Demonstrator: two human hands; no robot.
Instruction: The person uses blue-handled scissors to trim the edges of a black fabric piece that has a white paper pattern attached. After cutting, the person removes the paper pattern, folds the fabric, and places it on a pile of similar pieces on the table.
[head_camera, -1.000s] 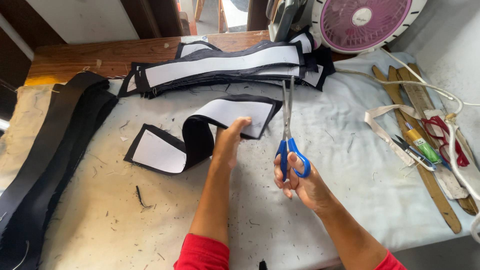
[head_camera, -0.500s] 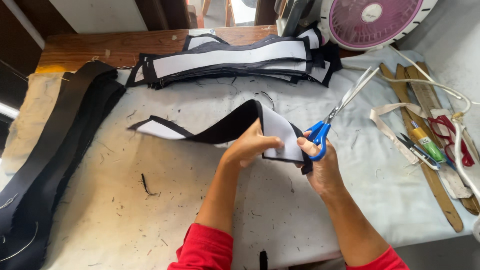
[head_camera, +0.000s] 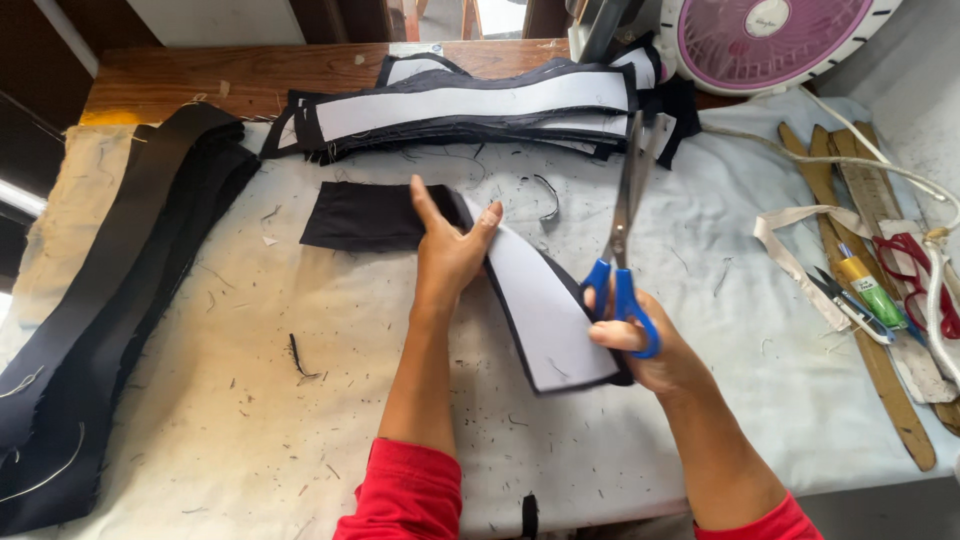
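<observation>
A long black fabric strip with white lining (head_camera: 545, 310) lies across the cloth-covered table (head_camera: 300, 420), its far end (head_camera: 365, 215) showing the black side. My left hand (head_camera: 450, 250) grips the strip near its middle, fingers spread over the fold. My right hand (head_camera: 640, 345) holds blue-handled scissors (head_camera: 622, 240) with the blades pointing up and away, beside the strip's near end, which rests against that hand.
A stack of similar black-and-white strips (head_camera: 470, 105) lies at the back. Black fabric lengths (head_camera: 110, 300) drape along the left edge. A pink fan (head_camera: 770, 35) stands back right. Wooden rulers (head_camera: 860, 330), a small bottle (head_camera: 868, 290) and a white cord (head_camera: 880, 165) lie at right.
The strip has been turned over and laid down, white lining now facing up near me. The scissors swung from tilted right to nearly upright. My left hand shifted onto the strip's middle.
</observation>
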